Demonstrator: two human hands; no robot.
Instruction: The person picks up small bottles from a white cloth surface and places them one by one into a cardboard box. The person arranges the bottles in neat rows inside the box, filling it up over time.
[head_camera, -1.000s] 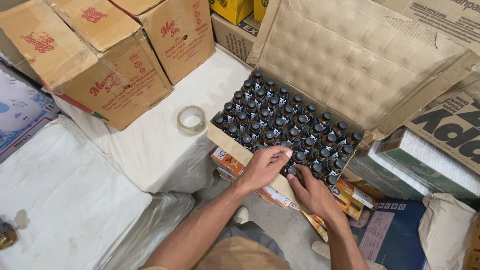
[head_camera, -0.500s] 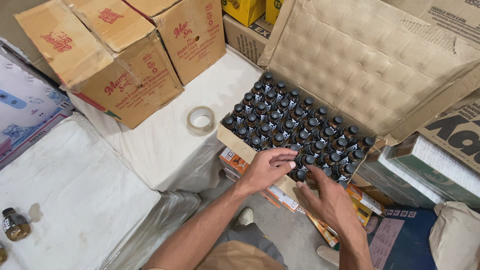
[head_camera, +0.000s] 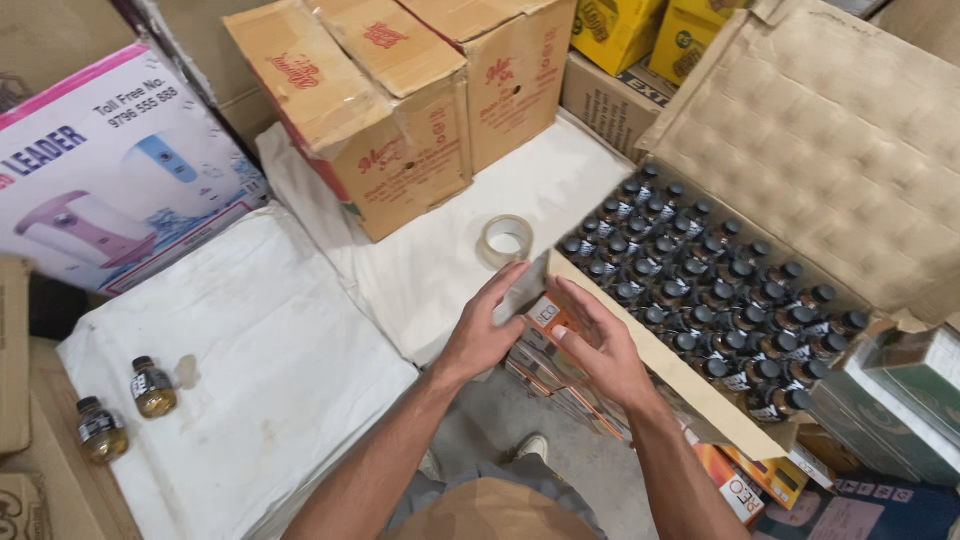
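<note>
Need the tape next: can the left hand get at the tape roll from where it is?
Probably yes: the tape roll lies in the open on the white cloth, just beyond the left hand, nothing between them.

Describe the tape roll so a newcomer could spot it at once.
Start at the big open cardboard carton packed with dark-capped bottles on the right. Just off its near-left corner, on the white cloth-covered surface, lies a small flat ring of clear packing tape, above the left hand. It is the only round, hollow thing there; its neighbours are square brown cardboard boxes.

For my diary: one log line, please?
left hand: on carton flap | right hand: beside flap | carton: capped bottles | tape roll: nearby
</note>
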